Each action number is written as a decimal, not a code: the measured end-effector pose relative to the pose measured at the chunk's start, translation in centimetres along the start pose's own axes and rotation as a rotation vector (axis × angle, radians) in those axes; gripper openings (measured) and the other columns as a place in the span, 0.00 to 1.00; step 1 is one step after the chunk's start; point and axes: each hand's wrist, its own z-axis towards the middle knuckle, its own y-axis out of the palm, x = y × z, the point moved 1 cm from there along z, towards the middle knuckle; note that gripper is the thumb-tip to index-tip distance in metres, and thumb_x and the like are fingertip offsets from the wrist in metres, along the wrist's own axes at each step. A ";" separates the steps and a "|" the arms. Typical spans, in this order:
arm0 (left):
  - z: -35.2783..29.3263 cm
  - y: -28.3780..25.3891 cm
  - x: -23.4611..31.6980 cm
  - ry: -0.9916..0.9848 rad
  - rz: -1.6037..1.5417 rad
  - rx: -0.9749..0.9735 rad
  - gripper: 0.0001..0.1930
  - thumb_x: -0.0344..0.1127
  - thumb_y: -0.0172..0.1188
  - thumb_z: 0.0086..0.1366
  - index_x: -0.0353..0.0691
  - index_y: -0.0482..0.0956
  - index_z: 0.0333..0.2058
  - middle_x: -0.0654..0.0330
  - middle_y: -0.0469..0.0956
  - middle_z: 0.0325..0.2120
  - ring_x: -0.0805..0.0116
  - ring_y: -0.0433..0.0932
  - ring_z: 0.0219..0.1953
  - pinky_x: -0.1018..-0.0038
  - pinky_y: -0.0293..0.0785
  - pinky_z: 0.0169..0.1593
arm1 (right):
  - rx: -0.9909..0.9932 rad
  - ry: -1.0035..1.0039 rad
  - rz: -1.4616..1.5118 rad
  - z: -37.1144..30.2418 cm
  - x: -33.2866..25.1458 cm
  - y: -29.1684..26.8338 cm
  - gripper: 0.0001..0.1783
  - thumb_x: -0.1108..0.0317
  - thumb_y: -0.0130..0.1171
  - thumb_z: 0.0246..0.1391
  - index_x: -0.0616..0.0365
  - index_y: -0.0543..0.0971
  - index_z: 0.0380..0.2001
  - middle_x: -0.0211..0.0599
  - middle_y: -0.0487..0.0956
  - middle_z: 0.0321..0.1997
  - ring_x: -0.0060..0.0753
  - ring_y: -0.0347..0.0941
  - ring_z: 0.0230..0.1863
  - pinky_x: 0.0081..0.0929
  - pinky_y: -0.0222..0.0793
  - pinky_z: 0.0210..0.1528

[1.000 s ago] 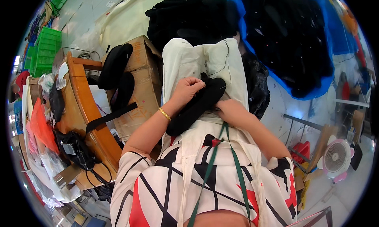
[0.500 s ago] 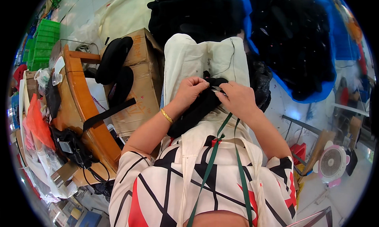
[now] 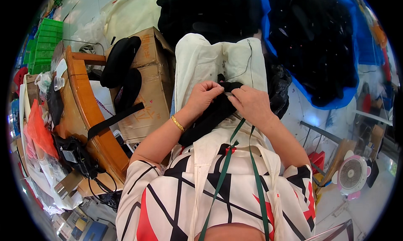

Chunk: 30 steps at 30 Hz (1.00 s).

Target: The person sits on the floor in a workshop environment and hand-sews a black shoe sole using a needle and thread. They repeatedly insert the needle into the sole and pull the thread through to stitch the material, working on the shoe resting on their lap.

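A black cloth shoe [image 3: 198,125] lies aslant on the pale apron [image 3: 195,58] over my lap. Just above it, my left hand [image 3: 202,97] pinches one end of a short black strap [image 3: 232,86] that seems to belong to the shoe. From the other side, my right hand [image 3: 252,102] has its thumb and fingers closed on the strap's right part. A long dark thread [image 3: 250,58] loops over the apron beyond my hands and runs toward the strap. Whether a needle is between my fingertips is too small to tell.
Two black shoes [image 3: 121,62] rest at a cardboard box [image 3: 147,94] on the left, beside a wooden chair [image 3: 79,85]. Beyond my knees sits a heap of black items [image 3: 205,14]. A blue bag [image 3: 331,103] full of black pieces stands right, above a small fan [image 3: 352,174].
My right hand has shifted slightly left, its thumb closer to the strap. My left hand keeps nearly the same place and pinch.
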 end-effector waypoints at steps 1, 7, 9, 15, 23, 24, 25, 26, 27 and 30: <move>0.1 -0.1 0.0 0.002 0.005 -0.010 0.06 0.35 0.65 0.65 0.39 0.82 0.33 0.71 0.78 0.25 0.85 0.69 0.26 0.83 0.64 0.30 | -0.011 0.004 -0.008 0.0 0.0 0.0 0.11 0.59 0.63 0.53 0.52 0.77 0.23 0.32 0.74 0.23 0.39 0.76 0.28 0.37 0.71 0.26; -0.3 -0.4 1.3 0.102 0.148 -0.083 0.07 0.37 0.64 0.67 0.42 0.80 0.38 0.71 0.77 0.30 0.85 0.70 0.27 0.84 0.66 0.32 | -0.166 -0.063 0.172 -1.9 -1.8 -4.1 0.15 0.54 0.64 0.52 0.52 0.81 0.38 0.35 0.79 0.33 0.42 0.78 0.37 0.38 0.73 0.34; -0.6 -0.2 1.5 0.168 0.281 -0.196 0.08 0.36 0.65 0.66 0.40 0.79 0.39 0.71 0.77 0.29 0.84 0.70 0.28 0.83 0.67 0.32 | -0.106 0.014 0.125 -1.6 -0.9 -4.3 0.14 0.59 0.65 0.53 0.53 0.80 0.40 0.37 0.80 0.36 0.43 0.78 0.37 0.36 0.74 0.35; -2.8 0.6 2.4 0.162 0.593 -0.230 0.11 0.36 0.67 0.63 0.34 0.78 0.35 0.65 0.75 0.22 0.78 0.71 0.26 0.77 0.69 0.31 | -0.038 0.066 0.173 -3.5 3.7 -0.6 0.05 0.66 0.60 0.55 0.54 0.77 0.33 0.39 0.76 0.29 0.48 0.77 0.32 0.39 0.73 0.33; -2.9 0.5 1.7 0.048 0.593 -0.384 0.12 0.36 0.64 0.66 0.36 0.72 0.30 0.70 0.65 0.21 0.81 0.63 0.27 0.79 0.64 0.30 | 0.072 0.457 0.703 -5.2 6.5 -3.4 0.08 0.70 0.57 0.63 0.59 0.78 0.43 0.32 0.77 0.25 0.20 0.74 0.26 0.20 0.71 0.31; -3.1 0.3 2.1 0.100 0.667 -0.376 0.10 0.35 0.64 0.64 0.37 0.73 0.32 0.66 0.68 0.22 0.76 0.66 0.27 0.75 0.66 0.31 | 0.138 0.543 0.806 -5.2 7.3 -3.8 0.08 0.70 0.56 0.64 0.58 0.78 0.44 0.29 0.77 0.27 0.18 0.73 0.27 0.19 0.71 0.32; -3.5 0.8 3.8 0.152 0.742 -0.380 0.08 0.34 0.63 0.63 0.37 0.74 0.34 0.62 0.70 0.22 0.70 0.69 0.26 0.72 0.68 0.32 | 0.212 0.639 0.906 -5.4 8.1 -4.0 0.08 0.70 0.55 0.65 0.58 0.78 0.44 0.26 0.77 0.29 0.16 0.72 0.29 0.18 0.71 0.34; -3.9 1.3 5.2 0.203 0.816 -0.380 0.08 0.33 0.63 0.62 0.38 0.75 0.36 0.57 0.73 0.23 0.65 0.72 0.25 0.68 0.70 0.33 | 0.258 0.590 0.958 -5.3 8.5 -3.6 0.08 0.70 0.55 0.65 0.57 0.78 0.44 0.25 0.77 0.30 0.16 0.72 0.30 0.18 0.72 0.35; -4.3 1.7 6.1 0.310 0.924 -0.375 0.07 0.31 0.62 0.61 0.38 0.75 0.36 0.56 0.73 0.24 0.62 0.73 0.27 0.67 0.71 0.34 | 0.305 0.540 1.009 -5.3 8.8 -2.8 0.08 0.69 0.54 0.66 0.57 0.79 0.45 0.25 0.77 0.31 0.17 0.72 0.31 0.18 0.72 0.36; -5.2 2.4 7.6 0.576 1.207 -0.342 0.08 0.26 0.60 0.56 0.38 0.76 0.36 0.53 0.74 0.30 0.51 0.75 0.35 0.63 0.73 0.37 | 0.231 0.454 1.013 -4.1 6.5 -2.1 0.11 0.64 0.56 0.66 0.61 0.79 0.42 0.24 0.75 0.31 0.16 0.69 0.32 0.17 0.68 0.38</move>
